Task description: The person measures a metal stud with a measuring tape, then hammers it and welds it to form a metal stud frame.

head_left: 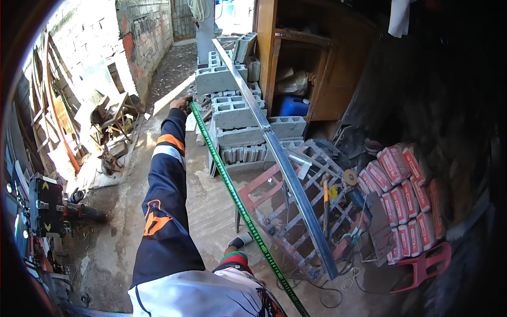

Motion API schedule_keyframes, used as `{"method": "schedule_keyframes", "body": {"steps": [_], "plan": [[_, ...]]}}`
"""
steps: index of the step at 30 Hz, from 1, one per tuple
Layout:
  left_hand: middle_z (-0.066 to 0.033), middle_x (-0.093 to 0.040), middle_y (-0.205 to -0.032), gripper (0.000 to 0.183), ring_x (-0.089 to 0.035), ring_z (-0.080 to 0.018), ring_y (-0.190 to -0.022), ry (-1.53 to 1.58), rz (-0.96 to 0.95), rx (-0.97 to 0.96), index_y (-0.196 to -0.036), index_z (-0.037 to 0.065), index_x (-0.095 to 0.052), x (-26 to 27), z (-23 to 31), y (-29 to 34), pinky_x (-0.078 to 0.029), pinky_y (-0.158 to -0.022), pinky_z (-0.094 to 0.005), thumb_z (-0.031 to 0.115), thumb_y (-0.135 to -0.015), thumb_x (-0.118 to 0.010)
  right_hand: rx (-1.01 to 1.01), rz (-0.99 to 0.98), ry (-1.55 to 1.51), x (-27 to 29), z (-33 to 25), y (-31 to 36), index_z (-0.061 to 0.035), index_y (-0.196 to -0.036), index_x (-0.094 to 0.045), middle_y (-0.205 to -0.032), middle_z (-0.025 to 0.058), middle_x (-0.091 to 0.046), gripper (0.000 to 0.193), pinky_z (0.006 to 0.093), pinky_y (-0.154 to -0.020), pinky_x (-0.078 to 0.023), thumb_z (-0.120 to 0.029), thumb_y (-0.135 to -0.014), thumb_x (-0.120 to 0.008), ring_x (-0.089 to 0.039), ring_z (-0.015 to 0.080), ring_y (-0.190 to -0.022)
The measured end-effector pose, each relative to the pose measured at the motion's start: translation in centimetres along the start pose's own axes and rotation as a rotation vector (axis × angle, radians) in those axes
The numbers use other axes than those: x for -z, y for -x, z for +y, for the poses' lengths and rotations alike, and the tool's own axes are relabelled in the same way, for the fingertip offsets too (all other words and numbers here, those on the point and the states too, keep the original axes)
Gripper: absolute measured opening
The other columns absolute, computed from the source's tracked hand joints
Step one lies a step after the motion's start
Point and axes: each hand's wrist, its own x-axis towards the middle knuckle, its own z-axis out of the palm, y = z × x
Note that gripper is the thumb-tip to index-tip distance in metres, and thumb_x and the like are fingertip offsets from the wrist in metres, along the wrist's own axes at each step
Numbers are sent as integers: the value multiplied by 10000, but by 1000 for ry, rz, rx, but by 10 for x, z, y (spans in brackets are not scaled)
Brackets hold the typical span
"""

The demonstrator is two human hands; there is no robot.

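My left hand (181, 103) reaches far forward on a dark sleeve with orange and white bands. Its fingers are closed on the far end of a green tape measure (235, 194). The blade stretches from that hand toward my right and leaves the view at the lower edge. To its right runs a long silvery metal bar (285, 165), its far part over the stacked blocks and its near part over a red slatted plastic table (261, 193). Tape and bar lie apart, at a slight angle. My right hand is outside the picture.
Grey hollow concrete blocks (237, 113) are piled ahead, beside a wooden cabinet (266, 53). A hammer (326, 203) and cables lie among the table's clutter. Red-and-white sacks (404, 198) and a red plastic chair (430, 267) stand right. Scrap wood (55, 105) and a black toolbox (47, 206) are left.
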Motion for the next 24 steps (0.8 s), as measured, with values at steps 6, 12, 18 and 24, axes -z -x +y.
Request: {"method": "schedule_keyframes", "body": {"steps": [6,12,18,24], "plan": [[-96,-682,-764,116,-583,-161,-515,70,28,70,-926,-5,-669,-39,-49,-82,-471,-423,-296,111,-930,-671,-20,-21,18,-62,-174,-51,-19,-1368,-538,-742,-7,-556,460,244,-459,-373,-120,-931,-638,-471,79,-530],[-140,-698,-771,385,-599,-204,-534,-100,-386,120,-1046,6,-613,-102,-141,43,-477,-511,-323,376,-1026,-511,253,134,293,-158,-356,-191,-53,-1325,-568,-713,-24,-536,411,249,-463,-374,-203,-946,-617,-456,75,-519],[-126,-592,-554,440,-542,-224,-409,-78,-377,56,-898,9,-568,-152,-149,-15,-417,-386,-340,389,-1056,-412,59,207,300,-159,-415,-179,-85,-1376,-538,-698,-31,-525,485,255,-472,-384,-335,-972,-631,-466,78,-543],[-78,-564,-615,504,-559,-228,-495,-35,-351,93,-993,-40,-619,-183,-84,-211,-483,-482,-360,402,-1054,-384,-192,79,58,-126,-394,-89,-64,-1324,-564,-768,-34,-563,430,236,-478,-365,-237,-946,-673,-455,63,-550]]}}
